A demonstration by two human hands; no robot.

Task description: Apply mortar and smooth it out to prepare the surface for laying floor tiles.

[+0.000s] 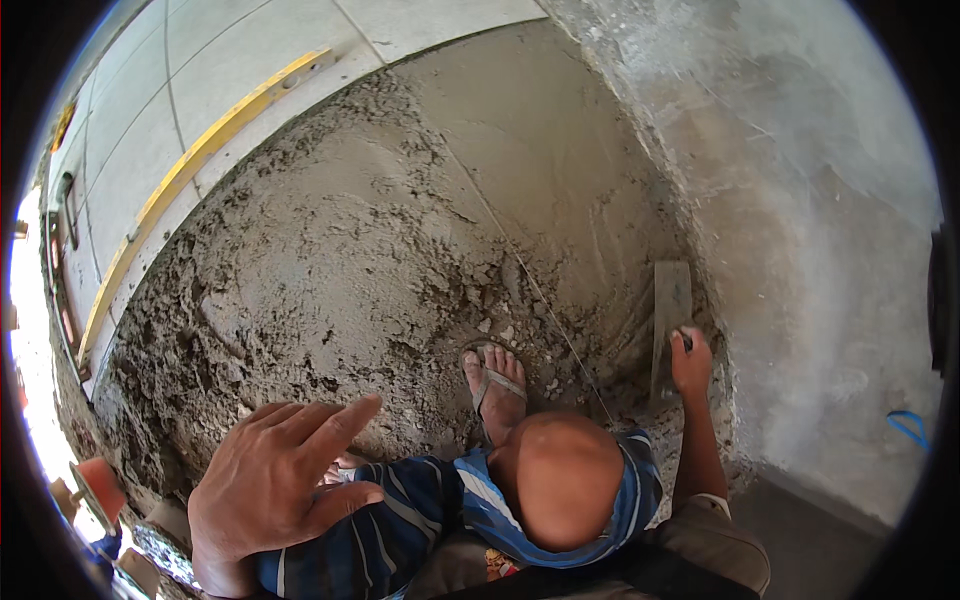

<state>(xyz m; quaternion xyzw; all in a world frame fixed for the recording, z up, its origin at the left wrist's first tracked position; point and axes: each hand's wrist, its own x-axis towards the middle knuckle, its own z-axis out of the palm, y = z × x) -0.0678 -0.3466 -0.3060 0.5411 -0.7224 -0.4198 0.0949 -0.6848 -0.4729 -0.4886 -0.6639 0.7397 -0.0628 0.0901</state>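
My right hand is closed around the handle of a long, flat, grey float. The float lies on the wet mortar close to the foot of the rough wall. Raised in front of my striped sleeve, my left hand holds nothing, its fingers and thumb apart. Lumpy, coarse mortar spreads beyond the left hand, while the surface farther off to the right looks smoother. A thin string line runs across the mortar between the two hands.
A yellow spirit level or straightedge lies along the pale tiles at the left. The plastered wall rises on the right. A sandalled foot stands on the mortar near the middle. A hammer-like tool rests at the far left.
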